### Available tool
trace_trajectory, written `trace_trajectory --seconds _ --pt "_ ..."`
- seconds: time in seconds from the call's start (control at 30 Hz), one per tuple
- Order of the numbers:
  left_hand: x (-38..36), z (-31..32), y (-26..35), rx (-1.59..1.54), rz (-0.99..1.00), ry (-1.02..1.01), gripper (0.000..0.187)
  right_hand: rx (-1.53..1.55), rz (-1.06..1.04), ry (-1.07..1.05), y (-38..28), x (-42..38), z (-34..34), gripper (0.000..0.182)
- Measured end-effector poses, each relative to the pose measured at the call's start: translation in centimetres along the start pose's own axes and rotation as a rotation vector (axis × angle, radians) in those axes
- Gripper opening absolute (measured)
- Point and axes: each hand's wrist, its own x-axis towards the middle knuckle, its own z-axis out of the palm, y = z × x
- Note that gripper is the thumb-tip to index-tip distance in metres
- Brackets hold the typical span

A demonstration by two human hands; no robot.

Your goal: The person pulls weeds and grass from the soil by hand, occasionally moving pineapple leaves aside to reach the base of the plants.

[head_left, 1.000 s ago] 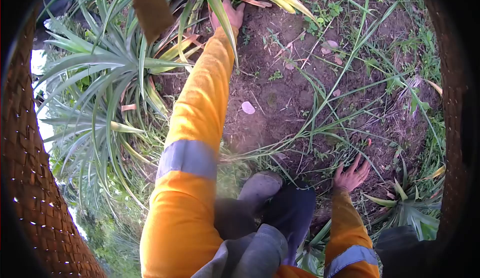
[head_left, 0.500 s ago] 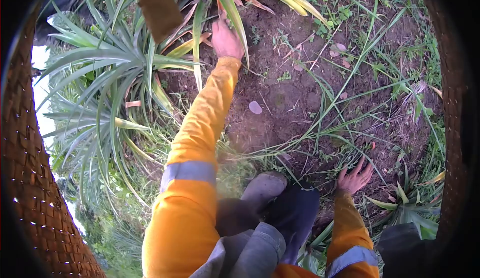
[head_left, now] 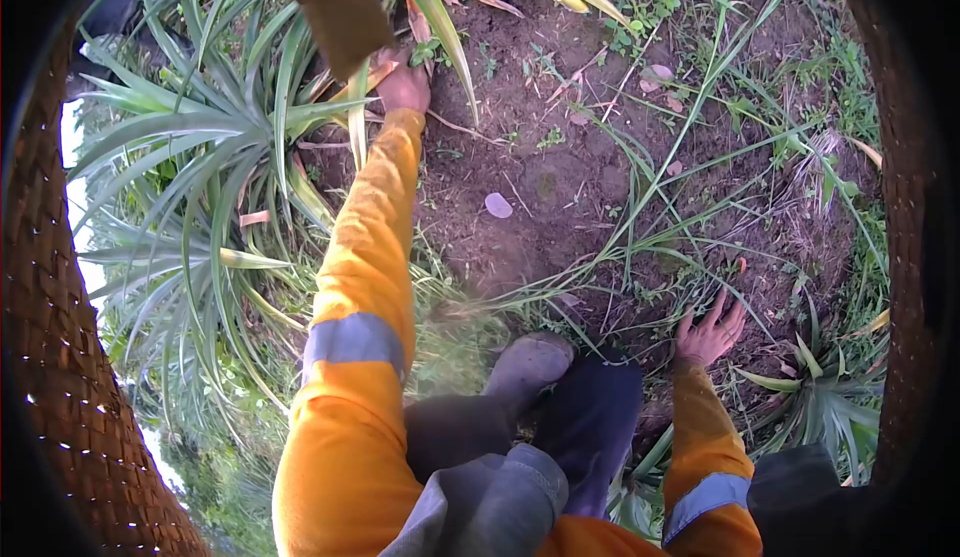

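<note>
My left hand reaches down among the lower leaves of a pineapple-like plant. Its fingers look curled near the soil, but leaves and a brown strip partly hide them, so what they grip cannot be made out. A small green weed and dry brownish leaves are right beside it. My right hand is open, fingers spread, resting on the ground by thin grass stems and a small spiky plant.
Larger spiky plants fill the left side. Long grass stems cross the brown soil, where a pale flat piece lies. My boot stands below. Woven brim edges frame the view, and a brown strip hangs at the top.
My left hand has shifted left and slightly lower in view, deeper among the plant's lower leaves. The right hand stays spread on the ground. The whole view has moved slightly.
</note>
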Motion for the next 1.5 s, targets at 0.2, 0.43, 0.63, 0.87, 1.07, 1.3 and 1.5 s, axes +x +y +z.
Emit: trace_trajectory --seconds 0.2,0.43,0.63,0.87,1.07,1.3,1.5 --pt "2.7 -3.5 7.8 -0.329 -0.087 0.191 0.035 0.021 -0.014 0.009 0.1 0.2 0.0 0.081" --pt "4.4 3.6 1.7 -0.142 -0.242 -0.24 0.035 0.009 -0.018 -0.008 0.1 0.2 -0.2 0.082" --pt "4.1 1.6 1.8 -0.193 -0.118 -0.028 0.028 0.02 -0.006 -0.013 0.0 0.2 -0.2 0.082" --pt "1.2 -3.2 2.6 -0.308 0.173 -0.283 0.052 0.012 -0.02 0.0 0.0 0.2 -0.3 0.081" --pt "0.7 -0.8 2.1 -0.43 0.088 -0.251 0.036 0.025 -0.014 0.009 0.0 0.2 -0.3 0.082" --pt "0.3 -2.1 9.1 -0.387 0.138 -0.334 0.031 0.036 -0.002 -0.013 -0.2 0.2 -0.7 0.084" --pt "-2.6 -5.5 9.7 -0.606 0.359 -0.734 0.036 0.029 0.003 -0.022 0.0 0.1 -0.5 0.082"
